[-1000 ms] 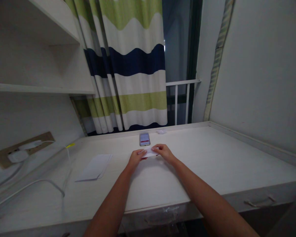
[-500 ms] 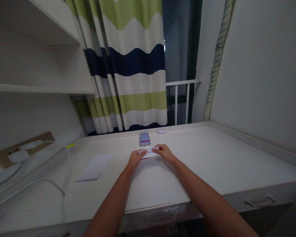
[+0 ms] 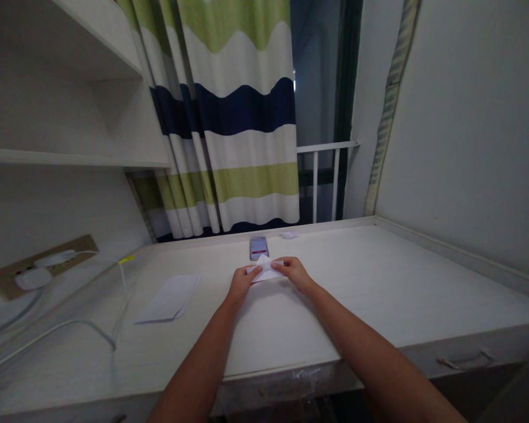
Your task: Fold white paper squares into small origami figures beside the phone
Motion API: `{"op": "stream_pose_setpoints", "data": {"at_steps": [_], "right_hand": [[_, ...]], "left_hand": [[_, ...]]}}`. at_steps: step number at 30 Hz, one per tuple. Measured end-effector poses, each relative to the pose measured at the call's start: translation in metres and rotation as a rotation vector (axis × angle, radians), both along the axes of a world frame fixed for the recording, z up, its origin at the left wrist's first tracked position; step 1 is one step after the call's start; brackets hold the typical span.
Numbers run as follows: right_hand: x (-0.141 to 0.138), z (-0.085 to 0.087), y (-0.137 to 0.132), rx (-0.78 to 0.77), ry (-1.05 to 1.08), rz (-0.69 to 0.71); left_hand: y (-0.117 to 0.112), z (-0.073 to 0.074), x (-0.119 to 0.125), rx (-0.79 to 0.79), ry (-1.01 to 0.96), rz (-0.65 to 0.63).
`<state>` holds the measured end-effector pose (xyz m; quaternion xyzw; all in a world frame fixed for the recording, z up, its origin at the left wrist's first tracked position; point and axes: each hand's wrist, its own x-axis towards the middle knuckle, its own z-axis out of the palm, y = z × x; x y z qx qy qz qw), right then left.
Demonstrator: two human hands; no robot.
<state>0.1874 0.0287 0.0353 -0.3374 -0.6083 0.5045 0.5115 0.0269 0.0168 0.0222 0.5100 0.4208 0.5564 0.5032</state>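
A small folded sheet of white paper (image 3: pixel 267 272) is held between both hands over the middle of the desk. My left hand (image 3: pixel 243 282) grips its left end, thumb on top. On the right end, my right hand (image 3: pixel 294 271) pinches it the same way. A pointed flap of the paper stands up between the thumbs, and its far tip overlaps the near edge of a phone (image 3: pixel 258 247) with a lit screen. The fingers beneath the paper are mostly hidden.
Several white sheets (image 3: pixel 170 298) lie on the white desk (image 3: pixel 379 282) at the left. A small white folded piece (image 3: pixel 288 235) rests near the back edge. White cables (image 3: pixel 83 322) run along the left side from a wall socket board (image 3: pixel 44 264). A striped curtain (image 3: pixel 247 147) hangs behind.
The paper's middle flap has risen into a point between the thumbs, now overlapping the phone's lower edge. Both hands stay nearly in place.
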Motion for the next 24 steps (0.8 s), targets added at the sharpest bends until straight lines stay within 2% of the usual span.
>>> {"op": "stream_pose_setpoints", "data": {"at_steps": [6, 19, 24], "right_hand": [[-0.001, -0.004, 0.004, -0.015, 0.057, -0.009], [-0.002, -0.006, 0.006, 0.035, 0.079, -0.033], [0.000, -0.004, 0.006, -0.047, 0.144, 0.057]], "left_hand": [[0.001, 0.001, 0.003, 0.011, -0.041, 0.054], [-0.004, 0.008, 0.002, 0.080, -0.075, 0.022], [-0.006, 0.011, 0.002, 0.072, -0.117, 0.006]]}}
